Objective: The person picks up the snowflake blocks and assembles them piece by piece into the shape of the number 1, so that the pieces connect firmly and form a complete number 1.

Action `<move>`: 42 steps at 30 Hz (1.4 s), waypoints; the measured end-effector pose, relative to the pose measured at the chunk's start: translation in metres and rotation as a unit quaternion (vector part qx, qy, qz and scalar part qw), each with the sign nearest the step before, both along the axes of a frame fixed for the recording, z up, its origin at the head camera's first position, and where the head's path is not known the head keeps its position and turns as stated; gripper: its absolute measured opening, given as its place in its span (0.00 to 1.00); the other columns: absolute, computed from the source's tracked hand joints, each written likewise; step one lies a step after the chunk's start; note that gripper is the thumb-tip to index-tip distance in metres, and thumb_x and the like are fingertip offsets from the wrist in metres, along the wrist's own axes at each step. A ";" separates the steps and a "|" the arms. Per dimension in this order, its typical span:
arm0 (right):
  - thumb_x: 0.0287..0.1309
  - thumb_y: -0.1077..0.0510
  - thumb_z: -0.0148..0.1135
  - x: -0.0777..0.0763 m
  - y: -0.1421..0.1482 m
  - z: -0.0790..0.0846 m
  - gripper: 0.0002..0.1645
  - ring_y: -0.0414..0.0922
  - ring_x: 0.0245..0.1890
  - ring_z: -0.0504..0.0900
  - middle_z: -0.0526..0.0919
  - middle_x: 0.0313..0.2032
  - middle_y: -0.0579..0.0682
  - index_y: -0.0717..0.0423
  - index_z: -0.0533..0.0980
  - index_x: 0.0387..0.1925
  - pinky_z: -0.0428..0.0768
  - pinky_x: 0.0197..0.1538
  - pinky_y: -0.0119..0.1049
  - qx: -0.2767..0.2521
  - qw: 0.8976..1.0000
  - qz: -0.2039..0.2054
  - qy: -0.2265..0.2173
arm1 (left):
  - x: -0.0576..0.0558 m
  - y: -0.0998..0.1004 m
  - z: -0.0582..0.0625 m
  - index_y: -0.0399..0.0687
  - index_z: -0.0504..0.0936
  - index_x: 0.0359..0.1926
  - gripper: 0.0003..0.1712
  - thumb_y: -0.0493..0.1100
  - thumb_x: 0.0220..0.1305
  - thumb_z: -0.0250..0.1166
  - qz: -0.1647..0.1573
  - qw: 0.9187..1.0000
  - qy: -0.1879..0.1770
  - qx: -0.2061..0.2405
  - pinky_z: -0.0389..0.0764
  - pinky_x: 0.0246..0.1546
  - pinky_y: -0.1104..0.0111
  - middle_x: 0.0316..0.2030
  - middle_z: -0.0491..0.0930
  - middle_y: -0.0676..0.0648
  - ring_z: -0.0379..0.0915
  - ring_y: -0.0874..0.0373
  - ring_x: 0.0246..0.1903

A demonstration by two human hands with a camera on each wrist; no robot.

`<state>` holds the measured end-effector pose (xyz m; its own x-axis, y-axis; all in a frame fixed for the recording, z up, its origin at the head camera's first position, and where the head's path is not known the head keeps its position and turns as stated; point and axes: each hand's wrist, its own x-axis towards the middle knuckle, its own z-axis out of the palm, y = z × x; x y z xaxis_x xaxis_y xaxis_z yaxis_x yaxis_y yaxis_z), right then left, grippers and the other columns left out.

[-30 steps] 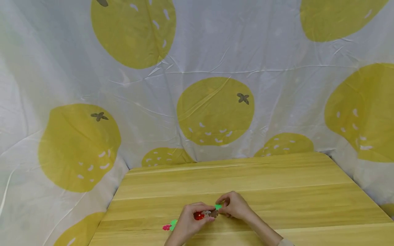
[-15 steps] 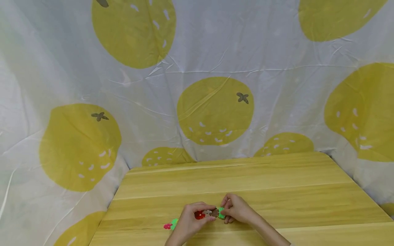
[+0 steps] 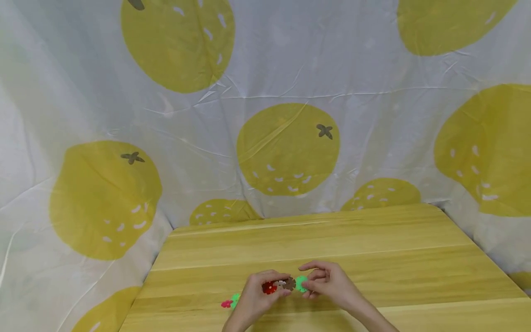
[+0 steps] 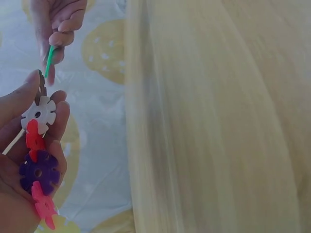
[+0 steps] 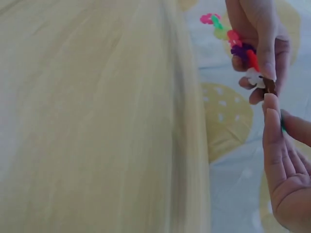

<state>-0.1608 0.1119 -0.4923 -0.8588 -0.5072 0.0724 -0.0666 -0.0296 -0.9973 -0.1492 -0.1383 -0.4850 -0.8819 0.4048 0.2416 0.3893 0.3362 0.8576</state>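
My left hand [image 3: 255, 295] grips a chain of slotted, flower-shaped plastic discs by its front part. From the gripped end run a brown disc [image 3: 290, 283], a white disc [image 4: 41, 115], a red disc [image 4: 34, 138], a purple disc [image 4: 39, 172] and a pink disc [image 4: 44, 206]. Past the wrist the tail continues with yellow, green and a pink end disc [image 5: 210, 18]. My right hand [image 3: 333, 286] pinches a bright green disc [image 3: 300, 283] between thumb and fingers. That disc's edge is right at the brown disc, seen edge-on in the left wrist view.
Both hands work above the near part of a wooden table [image 3: 352, 240]. Its near edge shows in the wrist views. Behind and beside it hangs a pale cloth [image 3: 282, 60] printed with large yellow fruit.
The green disc has shifted from the brown disc's upper side to its right side. My right hand has moved slightly right, its index finger now lifted off the disc. The left hand keeps its hold.
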 end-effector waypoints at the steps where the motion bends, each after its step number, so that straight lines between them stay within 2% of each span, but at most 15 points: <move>1: 0.68 0.62 0.67 0.001 0.001 0.000 0.25 0.45 0.33 0.91 0.89 0.39 0.61 0.77 0.74 0.58 0.90 0.41 0.45 -0.003 1.000 -0.004 0.003 | 0.000 0.000 0.001 0.46 0.90 0.49 0.15 0.44 0.63 0.75 -0.001 1.000 0.000 0.000 0.85 0.38 0.76 0.43 0.91 0.47 0.83 0.67 0.39; 7: 0.68 0.62 0.66 0.004 0.006 -0.003 0.21 0.41 0.34 0.91 0.89 0.39 0.60 0.76 0.78 0.54 0.89 0.43 0.48 -0.026 0.999 -0.011 0.015 | 0.001 0.002 0.007 0.46 0.90 0.48 0.14 0.43 0.62 0.76 -0.005 1.000 -0.017 0.009 0.85 0.39 0.77 0.43 0.90 0.46 0.85 0.64 0.41; 14: 0.68 0.64 0.66 0.008 0.003 -0.007 0.19 0.39 0.35 0.91 0.87 0.42 0.70 0.77 0.77 0.53 0.89 0.44 0.48 -0.031 0.998 -0.022 0.042 | 0.002 0.004 0.006 0.41 0.89 0.51 0.16 0.40 0.64 0.73 -0.030 0.998 -0.048 0.032 0.85 0.41 0.78 0.45 0.90 0.44 0.86 0.62 0.43; 17: 0.67 0.64 0.66 0.009 0.001 -0.008 0.18 0.40 0.35 0.91 0.87 0.42 0.70 0.76 0.78 0.52 0.90 0.42 0.46 -0.025 0.998 -0.035 0.053 | 0.002 0.005 0.005 0.39 0.88 0.52 0.16 0.39 0.64 0.73 -0.033 0.997 -0.055 0.037 0.85 0.42 0.78 0.45 0.90 0.43 0.86 0.62 0.43; 23: 0.66 0.62 0.68 0.012 -0.001 -0.008 0.18 0.44 0.35 0.92 0.89 0.41 0.66 0.72 0.80 0.51 0.90 0.41 0.46 -0.002 0.996 -0.063 0.061 | 0.002 0.006 0.005 0.36 0.88 0.51 0.17 0.40 0.64 0.73 -0.034 0.998 -0.044 0.030 0.86 0.41 0.77 0.45 0.90 0.43 0.86 0.64 0.42; 27: 0.67 0.60 0.68 0.012 -0.001 -0.010 0.20 0.48 0.36 0.92 0.90 0.41 0.63 0.72 0.80 0.54 0.90 0.43 0.47 0.008 0.996 -0.061 0.067 | 0.001 0.005 0.003 0.37 0.88 0.51 0.16 0.40 0.64 0.73 -0.036 0.998 -0.040 0.028 0.86 0.40 0.77 0.44 0.90 0.43 0.86 0.66 0.41; 35: 0.69 0.61 0.65 0.013 -0.001 -0.014 0.21 0.44 0.40 0.92 0.90 0.46 0.63 0.72 0.80 0.57 0.89 0.46 0.45 -0.010 0.995 -0.038 0.092 | 0.001 0.005 0.003 0.39 0.89 0.51 0.16 0.40 0.64 0.73 -0.042 0.997 -0.048 0.041 0.86 0.40 0.76 0.44 0.90 0.41 0.86 0.65 0.41; 42: 0.68 0.60 0.66 0.016 -0.003 -0.011 0.20 0.42 0.40 0.92 0.89 0.47 0.65 0.70 0.81 0.55 0.89 0.46 0.43 -0.002 0.994 -0.063 0.094 | 0.001 0.007 0.005 0.42 0.90 0.49 0.15 0.43 0.63 0.74 -0.025 0.999 -0.031 0.024 0.83 0.31 0.78 0.41 0.90 0.43 0.80 0.71 0.32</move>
